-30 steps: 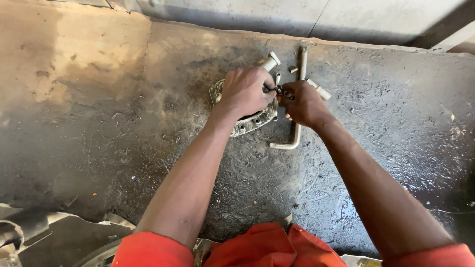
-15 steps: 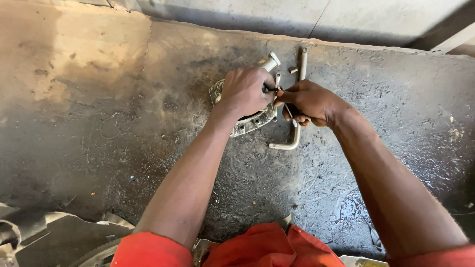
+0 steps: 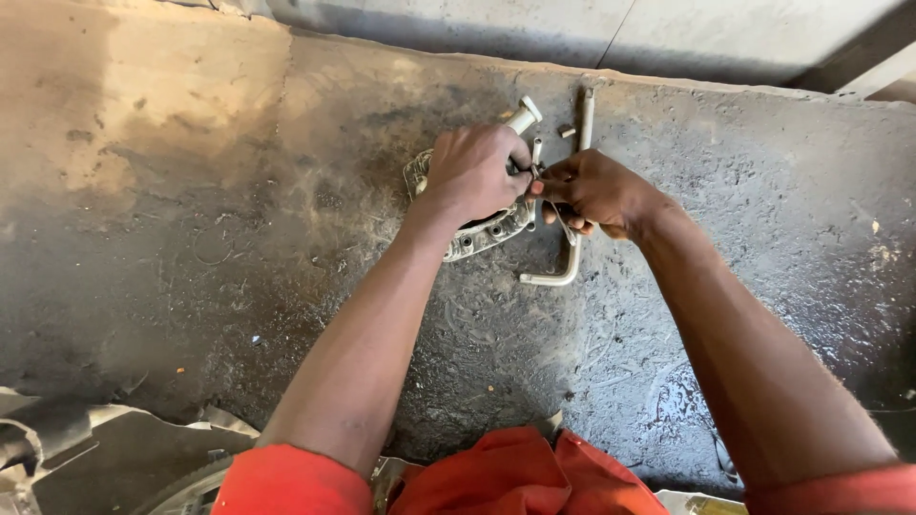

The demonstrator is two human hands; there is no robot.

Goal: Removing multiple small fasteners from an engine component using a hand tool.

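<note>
Stained, oily concrete floor (image 3: 239, 238) across the whole view, paler and sandy at the upper left, wet-dark at the lower right. Orange sleeves and clothing (image 3: 520, 477) along the bottom edge. Round metal flanged part (image 3: 482, 234) with bolt holes flat on the floor at centre, much the same place as half a second ago. Bent L-shaped metal wrench (image 3: 571, 257) just to its right, long leg up towards the wall, unmoved. Left hand (image 3: 474, 172) closed over the top of the flanged part, holding it down as before. Right hand (image 3: 596, 191) pinched narrow on something small at the part's right edge, too small to identify; wrist slightly lower than earlier. Pale short cylinder (image 3: 524, 114) just above the left hand.
</note>
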